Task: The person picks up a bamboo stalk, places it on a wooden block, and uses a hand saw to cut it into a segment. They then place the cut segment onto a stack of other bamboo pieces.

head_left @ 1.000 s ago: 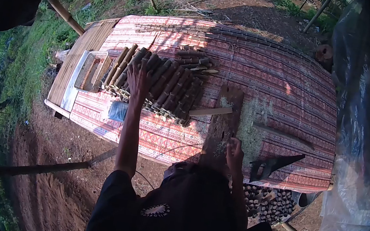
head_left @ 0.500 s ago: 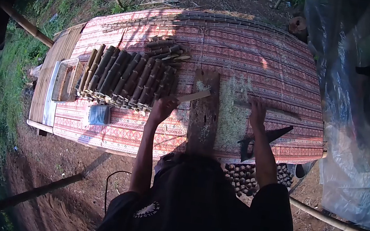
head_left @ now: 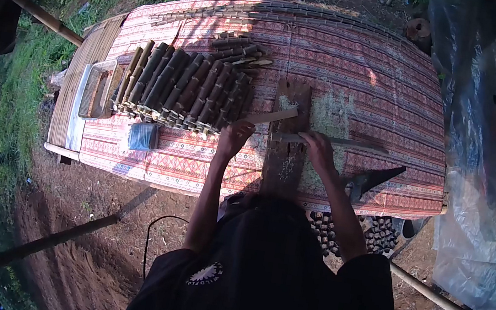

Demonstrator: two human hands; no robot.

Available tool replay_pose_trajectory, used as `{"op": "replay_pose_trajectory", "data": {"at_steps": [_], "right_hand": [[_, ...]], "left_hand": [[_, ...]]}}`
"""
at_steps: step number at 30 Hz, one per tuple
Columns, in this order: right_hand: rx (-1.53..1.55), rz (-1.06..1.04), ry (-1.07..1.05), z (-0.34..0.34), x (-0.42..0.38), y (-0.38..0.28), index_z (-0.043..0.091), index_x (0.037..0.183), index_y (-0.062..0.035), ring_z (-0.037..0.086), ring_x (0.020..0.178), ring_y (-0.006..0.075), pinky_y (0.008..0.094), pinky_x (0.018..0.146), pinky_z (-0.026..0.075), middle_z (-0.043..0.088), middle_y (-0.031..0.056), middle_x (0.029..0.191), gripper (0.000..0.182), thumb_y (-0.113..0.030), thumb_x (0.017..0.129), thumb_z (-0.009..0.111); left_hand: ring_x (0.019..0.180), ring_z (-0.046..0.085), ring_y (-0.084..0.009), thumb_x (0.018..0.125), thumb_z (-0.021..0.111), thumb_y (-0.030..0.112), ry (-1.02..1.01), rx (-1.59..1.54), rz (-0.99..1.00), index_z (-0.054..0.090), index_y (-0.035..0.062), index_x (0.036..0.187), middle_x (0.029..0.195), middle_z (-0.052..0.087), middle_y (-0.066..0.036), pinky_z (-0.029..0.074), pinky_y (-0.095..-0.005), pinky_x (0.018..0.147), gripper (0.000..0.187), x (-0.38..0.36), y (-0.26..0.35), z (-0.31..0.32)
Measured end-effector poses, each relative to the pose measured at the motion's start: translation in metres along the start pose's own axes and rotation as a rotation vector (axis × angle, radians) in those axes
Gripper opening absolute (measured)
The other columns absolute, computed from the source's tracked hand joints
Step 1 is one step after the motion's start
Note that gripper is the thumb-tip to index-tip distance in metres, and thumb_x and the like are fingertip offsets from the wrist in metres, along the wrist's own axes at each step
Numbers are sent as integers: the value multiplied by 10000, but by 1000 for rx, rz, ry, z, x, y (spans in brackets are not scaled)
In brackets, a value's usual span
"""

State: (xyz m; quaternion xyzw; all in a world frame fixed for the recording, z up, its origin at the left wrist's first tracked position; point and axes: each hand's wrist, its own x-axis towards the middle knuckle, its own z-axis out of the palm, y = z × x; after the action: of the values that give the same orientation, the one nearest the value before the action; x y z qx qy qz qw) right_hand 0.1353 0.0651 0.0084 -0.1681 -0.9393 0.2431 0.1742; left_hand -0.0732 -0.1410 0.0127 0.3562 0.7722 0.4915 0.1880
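My left hand is closed on the near end of a flat pale wooden strip, whose far end rests on a dark wooden board. My right hand is closed on a cane stalk. The stalk's left end lies across the board, just below the strip, and its other end reaches out to the right. Pale shavings are scattered on the board and on the patterned cloth beside it. A handsaw lies to the right of my right forearm.
Cut dark stalks are piled at the left, with a wire basket and a blue packet nearby. Long stalks line the far edge. Many short cut pieces lie below the near edge. Plastic sheeting hangs at the right.
My right hand has moved left with the cane stalk, and the stalk's end now lies over the board. The strip stays in my left hand. The view has shifted slightly.
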Motion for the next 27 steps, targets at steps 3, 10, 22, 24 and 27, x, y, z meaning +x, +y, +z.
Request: {"op": "replay_pose_trajectory", "data": {"at_steps": [3,10,22,24,27], "right_hand": [[19,21,31,7,-1,-2,658,1076,-66,602,928,342,426,807,488,631,147,996,355,56,747,611],[13,40,46,7,-1,-4,675,1056,-79,599,881,324,411,783,484,630,126,940,328,17,744,641],[-7,35,120,5,1,-15,632,1135,-112,604,960,290,402,846,479,629,118,991,341,-94,799,682],[-1,11,206,4,5,-22,611,1157,-101,612,976,281,400,852,484,624,123,1029,349,-130,817,686],[436,373,381,10,15,-27,571,1172,-71,595,1060,276,389,899,478,615,152,1117,346,-220,875,665]], "left_hand": [[820,651,-245,790,734,103,70,194,215,674,59,971,896,657,-129,525,-345,671,196,5,-9,3],[1051,533,-360,713,744,71,-6,479,300,591,88,1121,1138,572,-140,470,-453,883,436,17,-12,15],[935,555,-408,711,505,-92,22,584,402,599,33,953,992,594,-197,479,-490,774,288,35,-34,21],[911,564,-396,714,502,-95,37,564,448,614,30,963,978,602,-180,480,-484,784,300,36,-20,21],[936,571,-374,716,516,-100,-17,337,485,626,35,1011,992,606,-164,491,-462,803,343,33,15,30]]}}
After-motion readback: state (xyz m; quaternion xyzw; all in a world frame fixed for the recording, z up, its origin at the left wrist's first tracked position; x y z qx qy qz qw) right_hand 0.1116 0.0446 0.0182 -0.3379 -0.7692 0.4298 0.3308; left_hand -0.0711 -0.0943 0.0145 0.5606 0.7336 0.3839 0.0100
